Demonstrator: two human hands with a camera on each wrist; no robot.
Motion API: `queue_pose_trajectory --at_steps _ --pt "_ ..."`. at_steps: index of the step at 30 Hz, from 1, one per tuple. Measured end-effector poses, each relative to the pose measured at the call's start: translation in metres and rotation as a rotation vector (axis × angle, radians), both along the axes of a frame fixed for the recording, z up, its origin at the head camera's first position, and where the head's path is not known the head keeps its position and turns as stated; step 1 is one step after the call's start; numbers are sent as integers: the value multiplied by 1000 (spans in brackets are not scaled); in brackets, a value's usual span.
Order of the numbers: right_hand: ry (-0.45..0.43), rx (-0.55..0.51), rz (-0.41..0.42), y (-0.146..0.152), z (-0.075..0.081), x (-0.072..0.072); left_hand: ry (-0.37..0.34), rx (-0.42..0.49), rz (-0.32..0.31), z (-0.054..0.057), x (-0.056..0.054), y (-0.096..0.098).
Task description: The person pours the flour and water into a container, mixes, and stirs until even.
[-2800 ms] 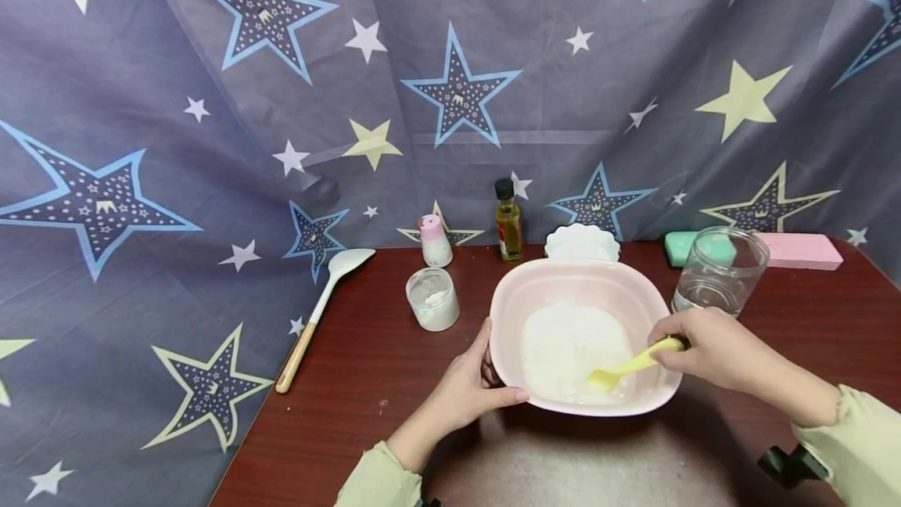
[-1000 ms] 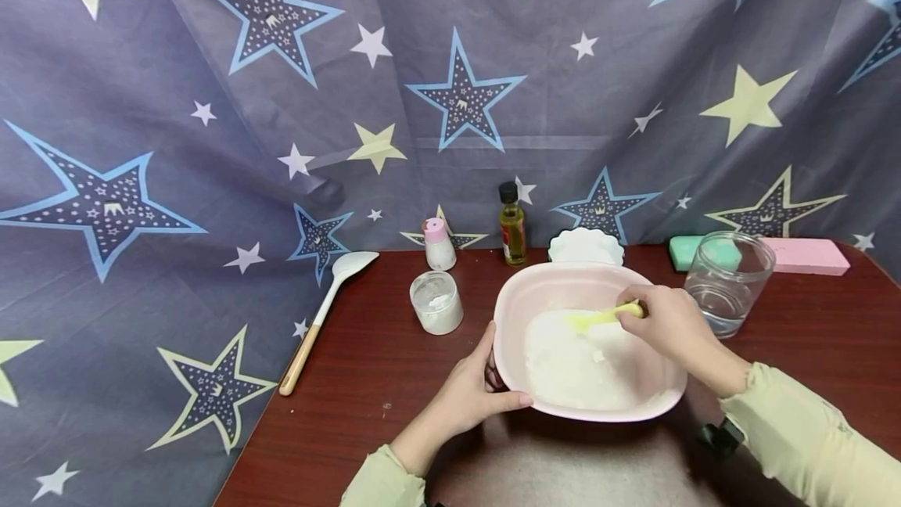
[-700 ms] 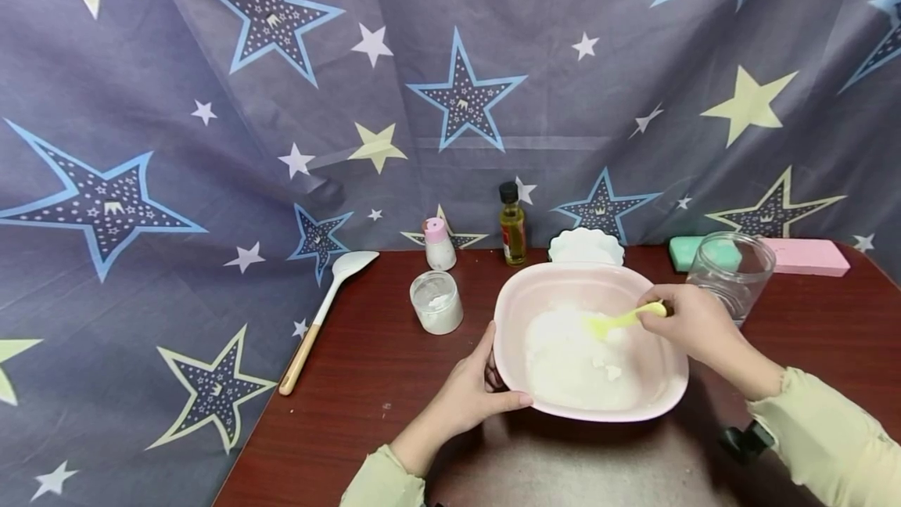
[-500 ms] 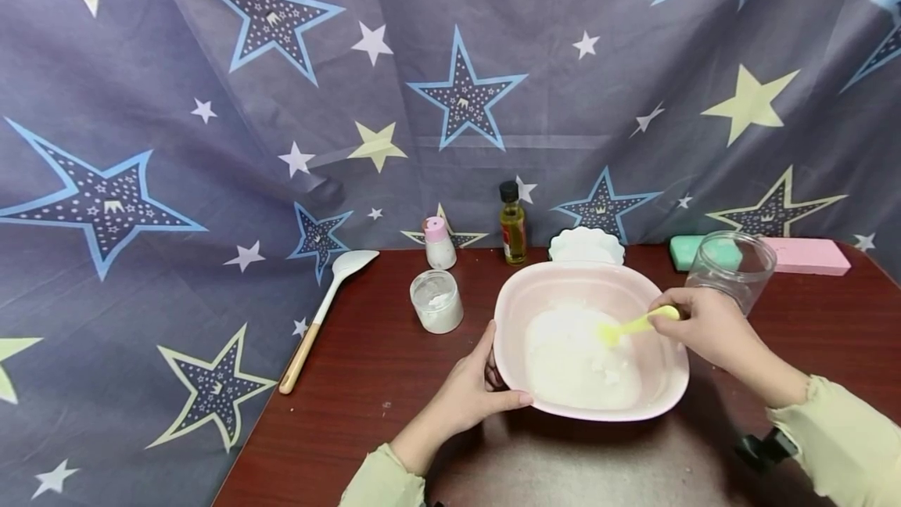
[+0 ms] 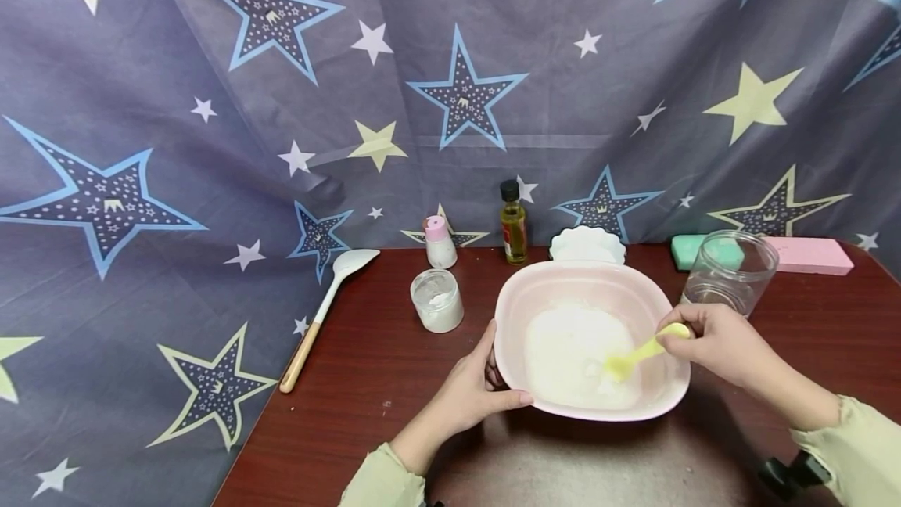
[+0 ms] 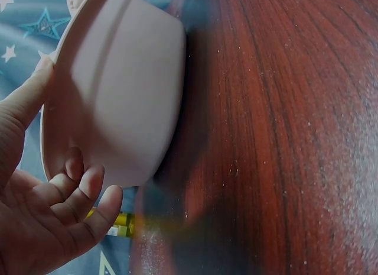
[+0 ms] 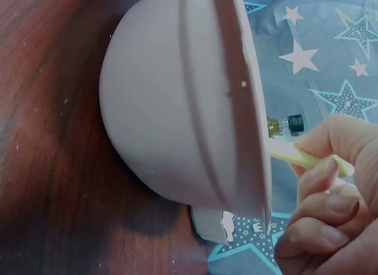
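A pale pink basin (image 5: 517, 300) stands on the table, with a white, partly lumpy mixture (image 5: 563, 350) spread over its bottom. My left hand (image 5: 461, 390) holds the basin at its left side, thumb over the rim. In the left wrist view, fingers (image 6: 88, 192) of that hand curl beside the basin's outer wall. Between thumb and fingers, my right hand (image 5: 725, 343) pinches the handle of a small yellow spoon (image 5: 644, 350) over the basin's right side. The spoon's head dips into the white mixture. From the right wrist view, the basin wall hides that head.
Behind the basin are a white scalloped dish (image 5: 586, 244), an oil bottle (image 5: 514, 223) and a pink-capped shaker (image 5: 439, 242). A jar of white powder (image 5: 437, 302) and a white ladle (image 5: 331, 296) lie left. A glass jar (image 5: 732, 276), green block (image 5: 693, 251) and pink block (image 5: 809, 254) stand right.
My right hand has drawn the spoon from the back of the mixture toward the front right of the basin. The left hand keeps its hold, and the basin stays in place.
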State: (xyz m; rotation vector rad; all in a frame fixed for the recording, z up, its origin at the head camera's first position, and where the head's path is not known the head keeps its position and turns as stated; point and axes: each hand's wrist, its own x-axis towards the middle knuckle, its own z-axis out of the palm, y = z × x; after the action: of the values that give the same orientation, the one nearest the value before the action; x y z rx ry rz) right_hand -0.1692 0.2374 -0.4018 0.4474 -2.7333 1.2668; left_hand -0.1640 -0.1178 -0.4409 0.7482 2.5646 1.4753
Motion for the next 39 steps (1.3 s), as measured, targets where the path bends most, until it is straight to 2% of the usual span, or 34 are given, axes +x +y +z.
queue_pose_trajectory --at_steps 8,11,16,24,39 --pt "19 -62 175 -16 -2 6 5 3 1 1 0 0" --pt "38 -29 194 -24 -1 7 0 7 1 1 1 0" --pt "92 23 183 -40 1 8 -3 11 2 2 1 0" --pt "189 26 159 -60 0 6 -3 -3 5 0 0 -1" --pt "247 155 -29 -55 2 -9 -10 -4 2 0 0 -3"
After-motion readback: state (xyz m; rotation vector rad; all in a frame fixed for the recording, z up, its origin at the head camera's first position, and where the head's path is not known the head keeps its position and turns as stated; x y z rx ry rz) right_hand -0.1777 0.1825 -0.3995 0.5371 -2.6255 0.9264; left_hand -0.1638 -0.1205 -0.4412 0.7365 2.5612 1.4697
